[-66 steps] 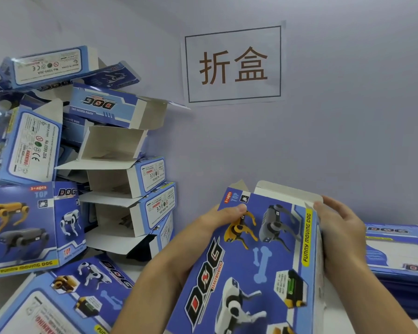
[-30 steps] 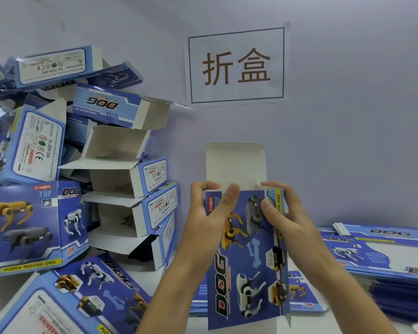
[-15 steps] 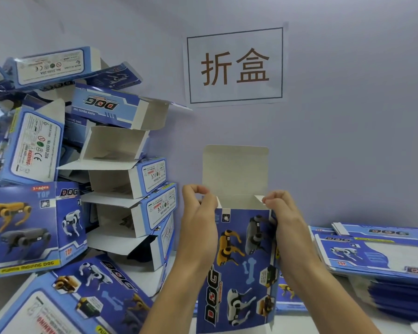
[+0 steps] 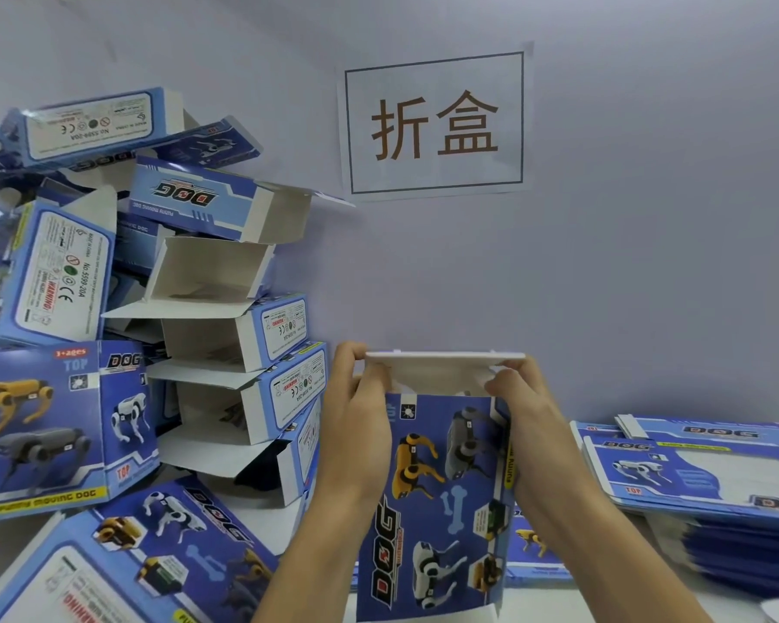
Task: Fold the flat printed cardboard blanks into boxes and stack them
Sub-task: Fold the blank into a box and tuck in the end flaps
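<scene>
Pale lilac wall behind, white paper sign with two brown characters (image 4: 433, 123) taped high up; white table (image 4: 648, 598) below carries everything. Blue printed cardboard box with robot-dog pictures (image 4: 437, 501) stands upright at near centre, bottom edge down toward the table, so both hands can work its top end. White top flap (image 4: 444, 366) is bent over toward level, underside showing, not yet tucked in. Left hand (image 4: 360, 433) holds the box's upper left corner, fingers curled over the flap's left end. Right hand (image 4: 527, 424) holds the upper right corner, fingertips pinching the flap's right end. Grip at both ends probably keeps the flap square while it closes. Box looks thin, glossy, lightly creased, printed "DOG" running down its front. Heap of already folded blue boxes (image 4: 122, 361) leans against the wall at far left, several with open white ends facing right, some tilted. Stack of flat blue printed blanks (image 4: 702, 478) lies at right, within reach for the next pick.
</scene>
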Demonstrator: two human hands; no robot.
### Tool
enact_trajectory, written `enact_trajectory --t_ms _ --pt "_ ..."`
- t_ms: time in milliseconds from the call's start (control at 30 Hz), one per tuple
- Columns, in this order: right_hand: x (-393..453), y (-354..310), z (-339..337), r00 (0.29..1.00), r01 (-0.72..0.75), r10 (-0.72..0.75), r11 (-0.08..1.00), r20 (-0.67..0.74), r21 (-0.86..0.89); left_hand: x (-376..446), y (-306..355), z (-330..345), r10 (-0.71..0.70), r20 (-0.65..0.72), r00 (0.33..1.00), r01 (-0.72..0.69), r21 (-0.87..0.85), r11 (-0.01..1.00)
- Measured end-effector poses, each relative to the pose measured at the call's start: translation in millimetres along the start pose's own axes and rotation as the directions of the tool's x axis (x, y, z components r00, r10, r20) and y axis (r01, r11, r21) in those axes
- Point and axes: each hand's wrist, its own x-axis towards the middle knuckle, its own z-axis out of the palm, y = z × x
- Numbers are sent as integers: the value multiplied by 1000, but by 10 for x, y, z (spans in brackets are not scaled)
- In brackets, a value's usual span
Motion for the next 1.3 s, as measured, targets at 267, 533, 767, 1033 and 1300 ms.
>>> enact_trajectory --t_ms 267,533,767,1033,1300 --pt "-15 -23 -102 997 -41 22 970 80 241 -70 -8 -16 -91 -13 996 88 -173 981" --pt "-3 -7 -86 983 2 -24 993 183 119 -19 -29 -20 50 40 998 -51 14 999" --pt "-12 2 -65 986 51 -65 995 155 90 -47 18 -15 39 103 994 -36 -38 999" --pt "-20 -7 -36 988 65 -80 991 134 114 -42 10 -9 91 101 991 -91 0 996" --pt "-28 -4 -7 989 75 -88 991 120 109 -35 22 -1 83 90 993 -81 -25 996"
